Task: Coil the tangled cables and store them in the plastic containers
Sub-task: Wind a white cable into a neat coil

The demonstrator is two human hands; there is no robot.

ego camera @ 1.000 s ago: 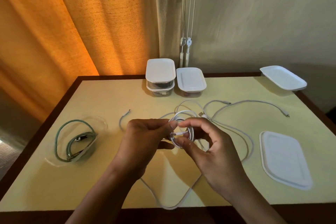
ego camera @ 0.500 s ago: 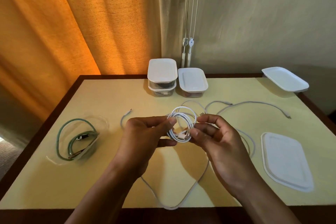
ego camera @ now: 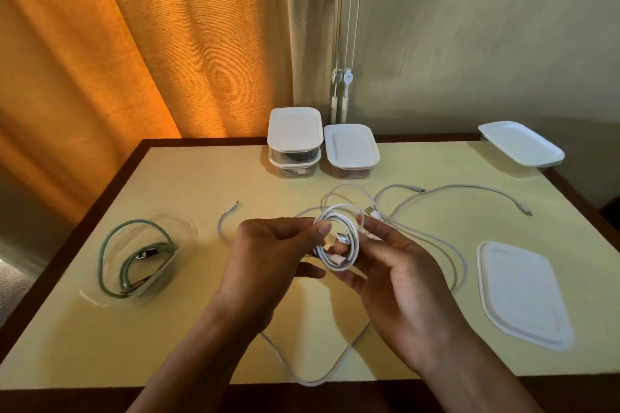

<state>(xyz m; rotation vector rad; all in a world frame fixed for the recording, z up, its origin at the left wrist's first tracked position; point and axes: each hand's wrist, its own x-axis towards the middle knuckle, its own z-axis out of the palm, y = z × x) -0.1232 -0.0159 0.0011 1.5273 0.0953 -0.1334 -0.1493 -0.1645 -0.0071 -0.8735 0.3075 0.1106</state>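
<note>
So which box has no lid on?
The clear box on the left, holding the green cable. The stacked pair, their neighbour and the far-right corner box all have white lids on.

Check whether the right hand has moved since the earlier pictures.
Yes. The right hand has shifted slightly right across the white coil, toward the loose lid.

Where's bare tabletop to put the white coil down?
Free: far-left table between the clear container holding the green cable and the stacked containers; also the near-left corner. Crowded: centre, where loose white cables sprawl under the left hand and right hand gripping the white coil; right side holds the loose lid.
</note>
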